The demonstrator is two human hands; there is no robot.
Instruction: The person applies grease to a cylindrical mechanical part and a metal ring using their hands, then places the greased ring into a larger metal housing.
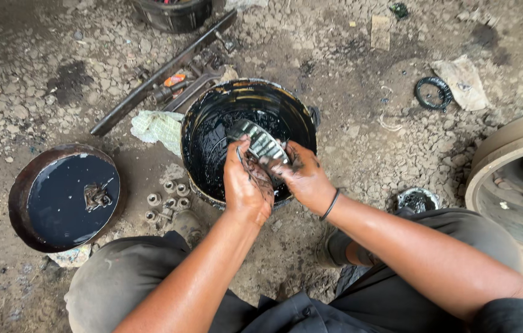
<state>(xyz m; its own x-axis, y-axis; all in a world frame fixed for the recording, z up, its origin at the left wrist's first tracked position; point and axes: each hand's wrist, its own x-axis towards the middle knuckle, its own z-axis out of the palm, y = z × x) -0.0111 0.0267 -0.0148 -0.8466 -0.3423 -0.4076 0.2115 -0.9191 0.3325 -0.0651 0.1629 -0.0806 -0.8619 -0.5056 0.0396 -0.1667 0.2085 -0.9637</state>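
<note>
Left hand [248, 182] and right hand [303, 176]: fingers clamped on greasy roller bearing [260, 143], held above black grease bucket [212, 123]. Lid [64, 197] and nuts [166, 200] on dirt floor at left.

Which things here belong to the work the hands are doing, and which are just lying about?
In use:
- left hand and right hand, both gripping the roller bearing
- black grease bucket beneath them

Lying about:
- round lid
- nuts
- long metal bar
- rubber ring
- crumpled rag
- wheel drum
</note>
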